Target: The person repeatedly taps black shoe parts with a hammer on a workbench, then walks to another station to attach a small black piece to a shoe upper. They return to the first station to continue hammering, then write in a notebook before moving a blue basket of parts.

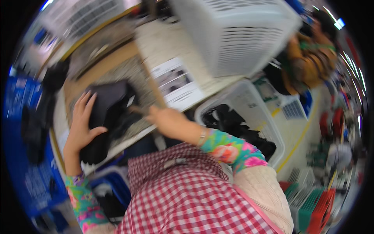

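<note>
A black, leather-like piece (111,99) lies on a grey, rough-looking board on the workbench, part of it hanging over the near edge. My left hand (82,123) rests on its left side, fingers stretched out and thumb spread. To the right, my right hand (167,121) is closed round a thin brownish tool (136,110), whose tip points left at the black piece. Blur hides the tool's exact kind and whether it touches the piece. A small white spot shows on the piece near that tip.
A printed sheet with pictures (177,84) lies on the bench. Behind it stands a large white slotted basket (249,39). A clear bin (278,136) holding black pieces sits at right. Blue crates (23,97) line the left. Another person (311,62) is at the far right.
</note>
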### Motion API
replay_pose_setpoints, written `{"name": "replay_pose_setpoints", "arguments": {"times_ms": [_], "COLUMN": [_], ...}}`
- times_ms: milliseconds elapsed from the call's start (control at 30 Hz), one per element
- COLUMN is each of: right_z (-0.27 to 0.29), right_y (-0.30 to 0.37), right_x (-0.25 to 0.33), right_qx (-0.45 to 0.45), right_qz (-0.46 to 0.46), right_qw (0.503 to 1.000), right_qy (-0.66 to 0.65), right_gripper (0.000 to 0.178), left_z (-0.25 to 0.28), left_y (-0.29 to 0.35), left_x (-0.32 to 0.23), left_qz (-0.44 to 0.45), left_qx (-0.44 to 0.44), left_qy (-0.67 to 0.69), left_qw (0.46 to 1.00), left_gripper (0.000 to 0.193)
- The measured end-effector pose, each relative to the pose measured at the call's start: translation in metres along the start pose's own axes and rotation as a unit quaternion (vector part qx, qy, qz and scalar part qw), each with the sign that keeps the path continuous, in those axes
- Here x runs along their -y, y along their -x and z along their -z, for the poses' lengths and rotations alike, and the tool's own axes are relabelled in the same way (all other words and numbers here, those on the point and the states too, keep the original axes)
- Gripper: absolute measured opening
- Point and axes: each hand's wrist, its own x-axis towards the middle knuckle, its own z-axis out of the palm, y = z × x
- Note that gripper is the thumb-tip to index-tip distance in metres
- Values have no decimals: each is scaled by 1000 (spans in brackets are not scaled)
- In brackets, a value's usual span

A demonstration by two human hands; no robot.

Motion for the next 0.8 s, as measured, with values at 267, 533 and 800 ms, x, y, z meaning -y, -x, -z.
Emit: {"name": "replay_pose_setpoints", "arguments": {"times_ms": [267, 533, 800], "right_z": [-11, -13, 33], "right_y": [-8, -6, -10], "right_x": [1, 2, 41], "right_qx": [-16, -34, -38], "right_qz": [2, 6, 17], "right_qw": [996, 994, 999], "right_qy": [84, 99, 11], "right_gripper": [28, 29, 29], "left_z": [-23, -35, -96], "left_y": [-18, -4, 50], "left_x": [-23, -61, -62], "left_qz": [106, 143, 288], "left_qx": [-192, 26, -206], "left_qy": [-260, -175, -29], "left_qw": [940, 974, 935], "left_gripper": [69, 73, 82]}}
